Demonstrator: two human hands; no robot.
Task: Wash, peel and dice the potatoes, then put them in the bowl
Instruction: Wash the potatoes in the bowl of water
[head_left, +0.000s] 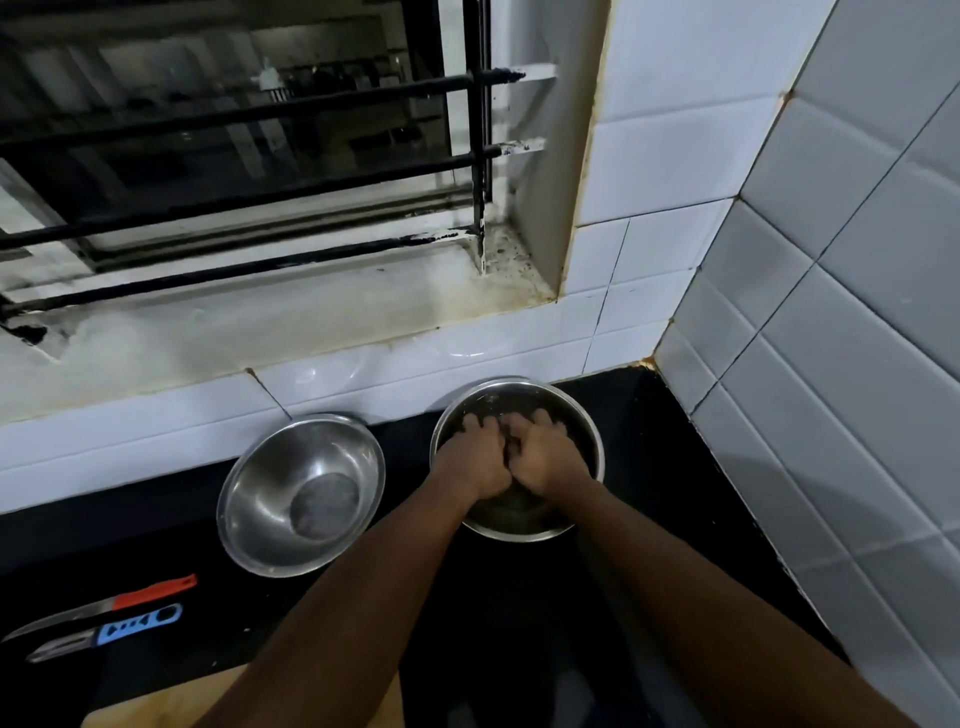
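1. The black countertop (649, 597) is taken as the work surface; everything else is placed here relative to the steel bowl (587, 431) set at its back corner, against the white tiled wall (675, 171). That bowl appears to be used as the wash basin.
2. An empty steel bowl (301, 493) is set just left of the wash bowl, apart from it, probably kept ready for the diced pieces.
3. A wooden cutting board (171, 701) is laid well to the lower left of the wash bowl, cut off by the frame edge.
4. The left hand (475, 457) and right hand (548, 457) are held together inside the wash bowl, fingers curled toward each other as if a potato were being rubbed between them. What is gripped cannot be told; the potatoes are hidden beneath the hands and dark contents, presumably in this bowl.
5. An orange-handled knife (150, 592) and a blue-handled peeler (135, 626) are laid far left of the wash bowl, untouched, so washing is judged still under way.
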